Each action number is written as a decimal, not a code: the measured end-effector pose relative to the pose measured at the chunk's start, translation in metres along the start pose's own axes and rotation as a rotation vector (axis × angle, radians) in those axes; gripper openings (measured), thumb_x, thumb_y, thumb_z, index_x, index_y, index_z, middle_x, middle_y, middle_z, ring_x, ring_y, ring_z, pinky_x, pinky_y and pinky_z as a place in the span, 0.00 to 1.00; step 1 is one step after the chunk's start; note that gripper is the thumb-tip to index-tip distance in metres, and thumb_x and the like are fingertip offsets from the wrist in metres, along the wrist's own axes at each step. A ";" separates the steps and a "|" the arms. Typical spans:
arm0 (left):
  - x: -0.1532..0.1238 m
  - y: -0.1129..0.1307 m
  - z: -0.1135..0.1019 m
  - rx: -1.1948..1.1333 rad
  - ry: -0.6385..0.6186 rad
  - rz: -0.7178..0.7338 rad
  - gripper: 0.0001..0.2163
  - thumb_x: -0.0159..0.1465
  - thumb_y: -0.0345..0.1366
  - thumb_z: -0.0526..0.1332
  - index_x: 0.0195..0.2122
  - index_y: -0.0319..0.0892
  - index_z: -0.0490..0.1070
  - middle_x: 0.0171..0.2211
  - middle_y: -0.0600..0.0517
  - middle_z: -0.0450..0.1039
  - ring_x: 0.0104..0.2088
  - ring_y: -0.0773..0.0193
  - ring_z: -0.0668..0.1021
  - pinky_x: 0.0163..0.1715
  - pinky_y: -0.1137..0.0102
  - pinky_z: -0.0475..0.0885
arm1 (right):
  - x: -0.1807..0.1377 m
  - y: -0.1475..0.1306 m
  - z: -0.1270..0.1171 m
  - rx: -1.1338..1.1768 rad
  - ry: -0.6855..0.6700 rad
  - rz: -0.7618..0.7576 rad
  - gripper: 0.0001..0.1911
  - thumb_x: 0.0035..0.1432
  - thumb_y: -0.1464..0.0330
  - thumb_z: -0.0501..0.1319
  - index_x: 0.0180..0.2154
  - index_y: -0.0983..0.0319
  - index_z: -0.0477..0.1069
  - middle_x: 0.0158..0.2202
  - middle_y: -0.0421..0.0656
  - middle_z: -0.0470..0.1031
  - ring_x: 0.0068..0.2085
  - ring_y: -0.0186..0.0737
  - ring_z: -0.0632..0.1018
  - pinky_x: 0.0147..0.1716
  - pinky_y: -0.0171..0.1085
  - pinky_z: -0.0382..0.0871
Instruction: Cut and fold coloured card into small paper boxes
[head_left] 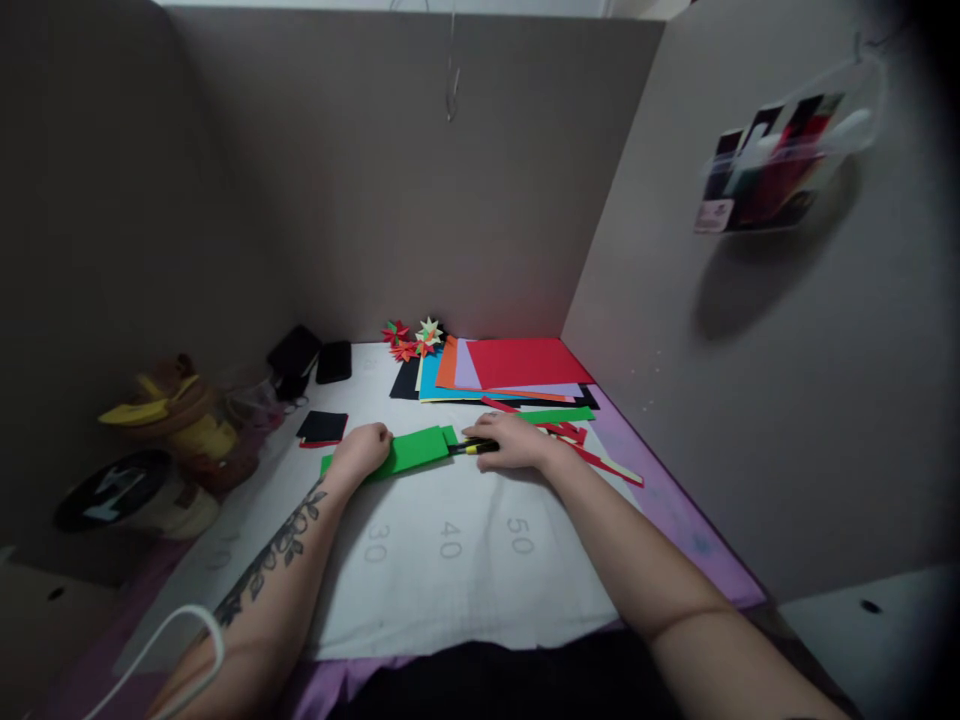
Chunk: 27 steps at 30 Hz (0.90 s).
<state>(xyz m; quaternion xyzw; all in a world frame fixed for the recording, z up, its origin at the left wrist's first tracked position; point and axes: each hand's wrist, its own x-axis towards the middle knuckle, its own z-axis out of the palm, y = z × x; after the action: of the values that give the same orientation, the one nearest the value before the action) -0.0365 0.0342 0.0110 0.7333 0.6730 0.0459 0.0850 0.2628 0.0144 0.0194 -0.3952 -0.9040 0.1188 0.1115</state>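
Note:
My left hand is closed, pinching the left part of a bright green paper piece that lies on the white sheet. A second green layer sticks out a little at its right end. My right hand curls over a slim black-and-yellow tool, which points left and meets the green paper's right end. The hand hides much of this tool, so I cannot make out its exact kind. Just beyond the right hand lies a long green strip, with red paper scraps beside it.
Large coloured paper sheets are stacked at the back, with folded paper stars to their left. Small black squares lie near my left hand. Containers stand at the left; a plastic bag hangs on the right wall.

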 end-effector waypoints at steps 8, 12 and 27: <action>0.002 -0.005 -0.004 -0.069 -0.012 0.043 0.16 0.62 0.41 0.49 0.34 0.42 0.76 0.36 0.44 0.79 0.38 0.54 0.78 0.36 0.68 0.69 | 0.003 0.003 0.010 -0.133 0.114 -0.006 0.19 0.57 0.68 0.62 0.51 0.57 0.70 0.45 0.46 0.73 0.48 0.45 0.70 0.48 0.43 0.61; 0.003 -0.007 -0.002 -0.028 0.013 -0.003 0.16 0.62 0.41 0.50 0.35 0.42 0.76 0.37 0.42 0.78 0.39 0.52 0.78 0.37 0.65 0.69 | 0.004 0.003 0.011 -0.208 0.159 0.000 0.17 0.57 0.70 0.61 0.50 0.56 0.71 0.44 0.46 0.73 0.49 0.46 0.69 0.50 0.46 0.57; -0.028 0.013 -0.005 0.143 -0.233 0.492 0.30 0.66 0.51 0.47 0.67 0.50 0.46 0.68 0.45 0.40 0.67 0.40 0.43 0.57 0.39 0.48 | 0.009 -0.001 0.014 -0.249 0.117 0.058 0.16 0.60 0.69 0.59 0.50 0.56 0.71 0.44 0.45 0.73 0.48 0.44 0.69 0.54 0.48 0.52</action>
<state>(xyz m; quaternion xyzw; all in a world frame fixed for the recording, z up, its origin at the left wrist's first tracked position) -0.0273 0.0061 0.0198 0.8792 0.4618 -0.0670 0.0963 0.2521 0.0186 0.0072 -0.4384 -0.8918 -0.0143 0.1106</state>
